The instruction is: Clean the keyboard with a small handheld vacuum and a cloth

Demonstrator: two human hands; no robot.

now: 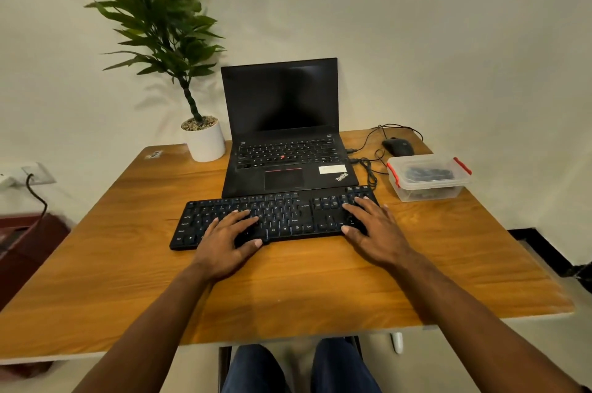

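I am logging both hands, left hand [229, 240] and right hand [373, 226], lying flat with fingers spread, gripping nothing, on the black keyboard [275, 216] fronting the ThinkPad laptop [285, 142]; cleaning seemingly unstarted, neither vacuum nor cloth visible, so fetching one likely comes next.

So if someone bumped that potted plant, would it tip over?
Possibly. The potted plant carries tall, leaning foliage above a small white pot, so it looks top-heavy. The pebbles in the pot may add steadying weight. It would probably slide on the smooth wooden table first.
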